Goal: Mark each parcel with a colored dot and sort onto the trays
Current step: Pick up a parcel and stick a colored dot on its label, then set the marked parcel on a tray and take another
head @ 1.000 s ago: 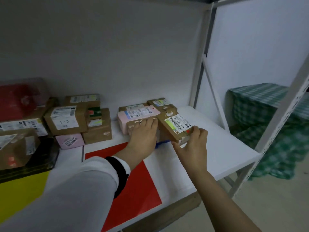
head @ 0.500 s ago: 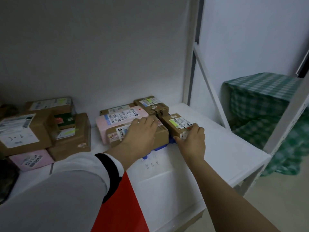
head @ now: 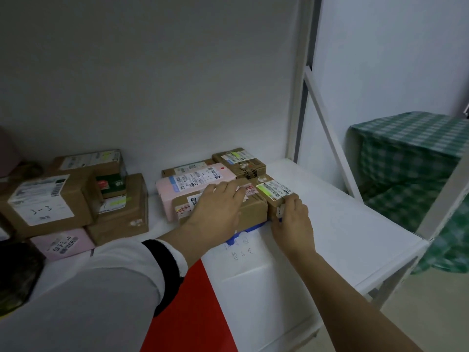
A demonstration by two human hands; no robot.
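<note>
White shelf (head: 342, 224), left hand (head: 218, 207) flat on brown parcel (head: 252, 212), right hand (head: 291, 222) gripping small parcel (head: 273, 191)

The rectangular pink cardboard parcel (head: 195, 185) bears a small red dot (head: 222, 168). The small brown cardboard box (head: 271, 198) has a white label with a yellow-green stripe. The plastic tray edge (head: 250, 228) is blue, the flat paper sheet (head: 187, 313) red, the shelf board (head: 342, 224) white, and the draped cloth (head: 406, 158) green-and-white checked.

On the shelf (head: 342, 224), a parcel stack (head: 50, 207) lies left of a parcel cluster (head: 198, 181), both near the wall (head: 152, 72).
</note>
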